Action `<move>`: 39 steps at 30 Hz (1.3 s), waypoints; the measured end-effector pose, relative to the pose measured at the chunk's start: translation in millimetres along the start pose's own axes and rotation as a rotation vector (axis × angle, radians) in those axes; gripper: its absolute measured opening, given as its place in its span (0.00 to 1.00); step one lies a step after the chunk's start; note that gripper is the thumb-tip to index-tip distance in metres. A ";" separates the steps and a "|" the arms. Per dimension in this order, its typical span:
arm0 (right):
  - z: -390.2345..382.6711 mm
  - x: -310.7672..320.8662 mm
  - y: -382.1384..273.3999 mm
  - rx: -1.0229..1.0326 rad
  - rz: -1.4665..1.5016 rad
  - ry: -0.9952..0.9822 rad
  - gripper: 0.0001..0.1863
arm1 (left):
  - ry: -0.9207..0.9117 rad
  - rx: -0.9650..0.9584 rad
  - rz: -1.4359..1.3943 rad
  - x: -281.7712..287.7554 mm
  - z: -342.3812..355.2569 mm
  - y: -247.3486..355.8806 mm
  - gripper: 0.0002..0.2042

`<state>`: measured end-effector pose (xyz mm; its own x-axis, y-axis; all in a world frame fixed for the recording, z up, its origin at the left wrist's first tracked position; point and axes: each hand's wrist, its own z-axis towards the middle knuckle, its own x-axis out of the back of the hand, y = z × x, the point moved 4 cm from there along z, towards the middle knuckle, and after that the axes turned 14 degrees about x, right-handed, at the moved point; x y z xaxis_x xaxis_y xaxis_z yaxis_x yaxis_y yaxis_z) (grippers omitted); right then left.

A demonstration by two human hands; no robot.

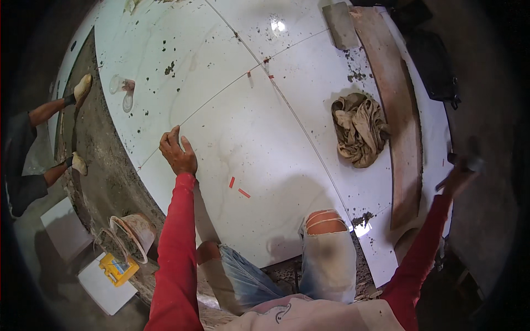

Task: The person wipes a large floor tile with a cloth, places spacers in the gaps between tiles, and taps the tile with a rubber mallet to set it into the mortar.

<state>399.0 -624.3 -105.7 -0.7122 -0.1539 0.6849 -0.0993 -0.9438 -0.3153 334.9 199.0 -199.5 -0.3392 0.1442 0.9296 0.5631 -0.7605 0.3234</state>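
Note:
My left hand (179, 153) rests on a large glossy white floor tile (259, 143), beside its thin joint line. Its fingers are slightly bent, with the thumb apart and nothing held. Out at the far right, my right hand (457, 179) is raised past the tiles' edge and smeared by motion. It appears closed around a dark and grey object (473, 163), too blurred to name. Two small red plastic strips (244, 193) lie on the tile in front of my knees. Smaller red pieces (270, 76) stick in the joints where the tiles meet.
A crumpled brown cloth (359, 129) lies at right beside a long wooden board (400, 116). A grey block (340, 26) and a black bag (433, 66) are beyond. At left are clear plastic cups (127, 101), a mortar-smeared bucket (141, 231), a yellow package (118, 269) and another person's feet (83, 88).

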 end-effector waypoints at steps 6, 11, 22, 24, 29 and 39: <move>85.0 32.6 -170.7 -0.304 1.082 0.150 0.13 | 0.158 -0.223 0.091 -13.4 -11.0 46.1 0.17; -0.7 -117.6 -288.0 -0.765 1.204 -0.029 0.18 | -0.067 -0.587 -0.161 -32.1 -10.8 199.2 0.21; -71.9 -253.3 -346.4 -1.345 1.135 0.132 0.18 | -0.468 -1.010 0.159 -80.1 58.6 283.2 0.05; -81.8 -265.3 -350.3 -1.200 1.328 0.145 0.19 | -0.489 -0.988 0.097 -82.8 57.9 282.6 0.04; -36.8 -266.9 -315.8 -1.096 1.124 0.073 0.18 | -0.465 -1.000 0.043 -80.4 66.7 272.2 0.06; -49.3 -264.4 -337.7 -1.179 1.262 0.088 0.18 | -0.442 -1.072 0.027 -82.9 72.3 266.5 0.06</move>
<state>586.5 -250.5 -212.6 -0.7740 -0.5171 -0.3655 0.1193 0.4478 -0.8862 567.5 30.1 -177.5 0.0756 0.1673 0.9830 -0.4329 -0.8825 0.1835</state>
